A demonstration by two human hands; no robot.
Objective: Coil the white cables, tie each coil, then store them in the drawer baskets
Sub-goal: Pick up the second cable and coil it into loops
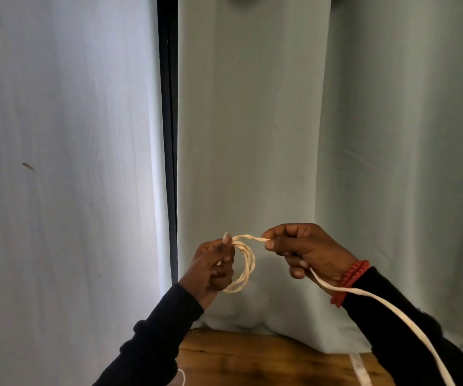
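White cable (245, 263) looped in left hand (213, 270), gripped tight; right hand (305, 252) pinching the strand's next stretch, tail trailing over the wrist, above wooden tabletop (252, 360).

white cable (248, 263): smooth, matt, flat cord, plastic-looking | curtains (252, 135): pale cloth, matt, softly creased | counter (252, 360): brown wood, faint sheen, visible grain | sleeves (152, 346): black knit cloth, matt | bracelet (350, 280): red, ribbed, matt
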